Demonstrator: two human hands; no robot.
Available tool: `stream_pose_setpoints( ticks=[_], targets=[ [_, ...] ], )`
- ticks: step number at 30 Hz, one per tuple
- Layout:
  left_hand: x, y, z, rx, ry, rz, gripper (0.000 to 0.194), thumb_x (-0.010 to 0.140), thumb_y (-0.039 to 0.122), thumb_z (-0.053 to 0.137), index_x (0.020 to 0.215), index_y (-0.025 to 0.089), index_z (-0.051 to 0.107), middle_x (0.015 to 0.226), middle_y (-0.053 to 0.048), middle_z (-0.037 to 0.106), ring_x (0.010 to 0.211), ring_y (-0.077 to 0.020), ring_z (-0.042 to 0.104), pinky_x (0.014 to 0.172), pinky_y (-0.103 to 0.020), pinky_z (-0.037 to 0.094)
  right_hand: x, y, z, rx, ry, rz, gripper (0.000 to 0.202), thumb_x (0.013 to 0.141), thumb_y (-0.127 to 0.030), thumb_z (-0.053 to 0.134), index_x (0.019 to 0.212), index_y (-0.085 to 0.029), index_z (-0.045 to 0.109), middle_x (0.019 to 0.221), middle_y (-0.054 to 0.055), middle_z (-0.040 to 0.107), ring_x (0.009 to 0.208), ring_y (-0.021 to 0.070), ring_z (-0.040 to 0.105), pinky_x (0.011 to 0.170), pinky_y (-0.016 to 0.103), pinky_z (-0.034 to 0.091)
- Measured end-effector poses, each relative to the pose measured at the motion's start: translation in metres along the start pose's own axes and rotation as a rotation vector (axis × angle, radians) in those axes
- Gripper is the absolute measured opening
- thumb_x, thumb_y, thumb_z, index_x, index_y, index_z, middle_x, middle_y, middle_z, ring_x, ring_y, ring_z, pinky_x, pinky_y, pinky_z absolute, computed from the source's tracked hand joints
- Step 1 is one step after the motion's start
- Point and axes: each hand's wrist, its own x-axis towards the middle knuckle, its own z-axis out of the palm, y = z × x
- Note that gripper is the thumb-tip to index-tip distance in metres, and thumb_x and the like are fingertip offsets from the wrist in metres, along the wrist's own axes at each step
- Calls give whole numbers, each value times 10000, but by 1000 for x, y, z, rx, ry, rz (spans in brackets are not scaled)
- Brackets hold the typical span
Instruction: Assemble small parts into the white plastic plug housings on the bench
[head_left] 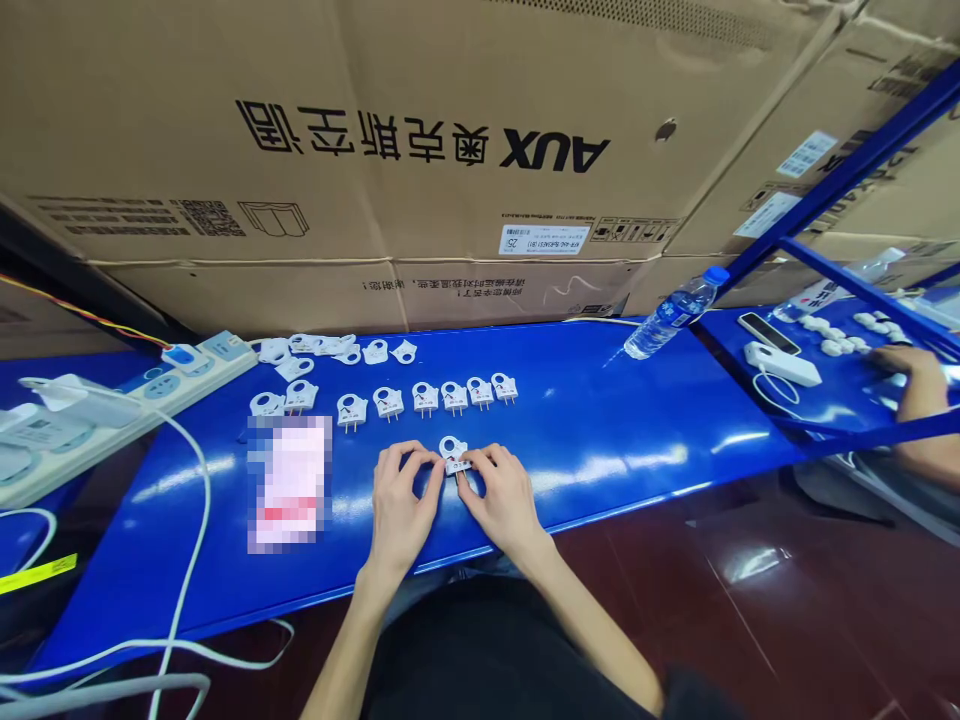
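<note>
My left hand (400, 507) and my right hand (504, 497) rest on the blue table (600, 430) near its front edge. Between their fingertips they pinch one small white plug with a ring-shaped end (453, 453). Just beyond it lies a row of several white plugs (425, 397) with their metal prongs pointing toward me. Farther back left sits a loose cluster of white plug shells (330, 349).
A white power strip (161, 383) with cables lies at the left. A blurred-out patch (289, 484) lies left of my hands. A water bottle (672, 314) lies at the back right. Large cardboard boxes (420, 150) wall off the back. Another person's hand (911, 380) works at the right.
</note>
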Motion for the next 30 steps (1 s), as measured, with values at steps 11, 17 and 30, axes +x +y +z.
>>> stream_pose_setpoints(
  ticks=[11,17,30],
  targets=[
    [-2,-3,1,70,7,-64,217,992,388,549,898,259,697,1055,-74,651,1073,-290,591,989,-484,495,24,54,-48,-61,181,197,214,977,-323,558,1100,-233,709,1021,56,679,858,199,654,803,333,525],
    [-3,-3,2,93,-16,-49,221,995,381,545,917,250,705,1072,-84,654,1084,-300,581,988,-495,485,63,93,-71,-158,158,272,181,923,-311,612,1040,-228,723,997,45,679,810,184,646,666,290,443],
    [-3,-3,1,113,-22,-39,206,1000,356,537,930,244,694,1067,-79,658,1083,-296,584,974,-473,481,88,109,-61,-134,22,248,195,927,-244,634,1091,-199,728,1028,54,686,843,164,661,718,278,472]
  ],
)
